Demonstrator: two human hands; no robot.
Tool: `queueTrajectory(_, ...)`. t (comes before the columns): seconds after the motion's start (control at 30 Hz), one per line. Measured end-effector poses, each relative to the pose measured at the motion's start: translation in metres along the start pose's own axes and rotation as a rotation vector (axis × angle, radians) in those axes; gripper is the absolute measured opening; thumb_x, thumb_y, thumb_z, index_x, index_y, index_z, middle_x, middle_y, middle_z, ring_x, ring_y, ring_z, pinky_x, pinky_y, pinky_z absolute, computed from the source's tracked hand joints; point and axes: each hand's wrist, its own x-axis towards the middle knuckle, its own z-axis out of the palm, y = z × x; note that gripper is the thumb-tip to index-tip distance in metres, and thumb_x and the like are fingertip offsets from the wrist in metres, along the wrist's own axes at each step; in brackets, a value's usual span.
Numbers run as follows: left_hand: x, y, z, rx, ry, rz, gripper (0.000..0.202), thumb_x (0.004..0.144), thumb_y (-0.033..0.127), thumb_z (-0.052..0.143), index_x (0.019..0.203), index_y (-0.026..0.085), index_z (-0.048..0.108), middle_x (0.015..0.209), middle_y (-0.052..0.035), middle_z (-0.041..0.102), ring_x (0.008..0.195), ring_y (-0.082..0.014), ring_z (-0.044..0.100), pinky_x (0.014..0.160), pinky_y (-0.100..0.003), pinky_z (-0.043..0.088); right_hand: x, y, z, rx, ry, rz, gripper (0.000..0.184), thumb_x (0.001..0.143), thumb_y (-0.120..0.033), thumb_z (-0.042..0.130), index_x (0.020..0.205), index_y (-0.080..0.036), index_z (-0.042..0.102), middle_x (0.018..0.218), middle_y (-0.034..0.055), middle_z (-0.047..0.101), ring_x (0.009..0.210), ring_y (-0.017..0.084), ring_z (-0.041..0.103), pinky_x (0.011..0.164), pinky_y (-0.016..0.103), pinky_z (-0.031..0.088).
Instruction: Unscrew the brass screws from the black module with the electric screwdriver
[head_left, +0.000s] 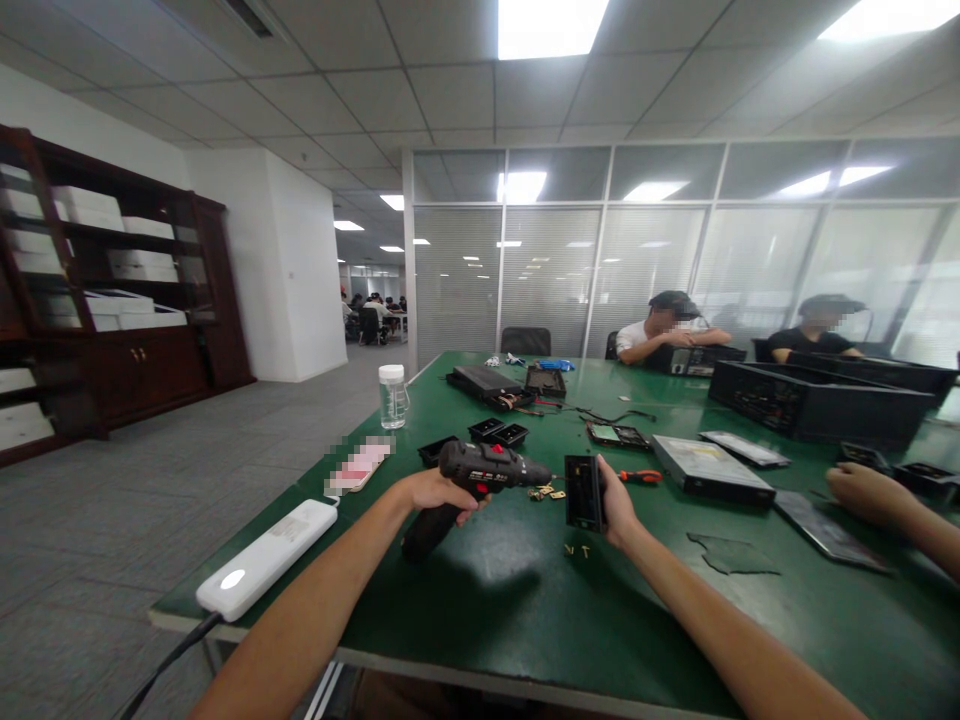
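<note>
My left hand (444, 494) is closed round the grip of a black cordless drill (480, 468), whose chuck points right. Upright in my right hand (616, 505) is a black rectangular plastic housing (583, 492), held by its right side. The drill's tip is close to the housing's left side; I cannot tell whether they touch. Small brass-coloured pieces (553, 494) lie on the table behind, and a few screws (577, 550) lie below the housing. Past my right hand rests a screwdriver (641, 478) with an orange and black handle.
On the green table (480, 630) stand a clear bottle (391, 398), a phone (367, 464) and a white power strip (270, 555) at left. A disc drive (709, 470) and a dark broken sheet (731, 553) lie right. A co-worker's hand (870, 492) is at far right; two people sit opposite.
</note>
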Motion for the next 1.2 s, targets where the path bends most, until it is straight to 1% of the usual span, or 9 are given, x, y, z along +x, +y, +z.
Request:
queueTrajectory(0.2, -0.0002, 0.0014, 0.0007, -0.021, 0.005, -0.011, 0.03, 0.064, 0.026, 0.062, 0.087, 0.008, 0.052, 0.073, -0.0044, 0.05, 0.054, -0.009, 0.048, 0.054, -0.025, 0.043, 0.0036, 0.0016, -0.0025, -0.016, 0.014, -0.003, 0.038, 0.066, -0.055, 0.048, 0.068, -0.018, 0.057, 0.05, 0.0016, 0.057, 0.044, 0.017, 0.054, 0.045, 0.03, 0.043)
queueTrajectory(0.5, 0.0, -0.0007, -0.0001, -0.037, 0.025, -0.027, 0.033, 0.063, 0.026, 0.063, 0.088, 0.009, 0.052, 0.075, -0.0043, 0.05, 0.054, -0.009, 0.048, 0.055, -0.027, 0.044, 0.0044, 0.003, -0.0029, -0.017, 0.032, -0.029, 0.036, 0.068, -0.053, 0.048, 0.068, -0.018, 0.056, 0.051, 0.0008, 0.058, 0.045, 0.017, 0.054, 0.046, 0.03, 0.043)
queueTrajectory(0.77, 0.0003, 0.0003, 0.0009, -0.03, 0.022, -0.015, 0.031, 0.063, 0.026, 0.063, 0.086, 0.008, 0.053, 0.076, -0.0051, 0.05, 0.054, -0.0089, 0.048, 0.055, -0.028, 0.045, 0.0071, 0.0037, -0.005, -0.033, 0.05, -0.022, 0.037, 0.065, -0.055, 0.05, 0.069, -0.019, 0.057, 0.05, 0.0001, 0.057, 0.042, 0.016, 0.053, 0.045, 0.03, 0.043)
queueTrajectory(0.93, 0.0009, -0.0001, 0.0013, -0.046, 0.03, -0.028, 0.034, 0.062, 0.026, 0.064, 0.089, 0.008, 0.052, 0.076, -0.0045, 0.05, 0.053, -0.0083, 0.048, 0.053, -0.026, 0.044, 0.0065, 0.0038, -0.0049, -0.032, 0.037, -0.02, 0.037, 0.066, -0.055, 0.049, 0.071, -0.019, 0.058, 0.051, 0.0011, 0.058, 0.044, 0.016, 0.054, 0.047, 0.03, 0.044)
queueTrajectory(1.2, 0.0013, -0.004, -0.0012, -0.053, 0.023, -0.026, 0.033, 0.063, 0.025, 0.064, 0.09, 0.009, 0.053, 0.077, -0.0046, 0.05, 0.053, -0.0082, 0.048, 0.053, -0.026, 0.044, 0.0066, 0.0037, -0.0044, -0.028, 0.038, -0.014, 0.037, 0.067, -0.054, 0.048, 0.071, -0.019, 0.058, 0.049, 0.0011, 0.057, 0.044, 0.017, 0.053, 0.047, 0.03, 0.044)
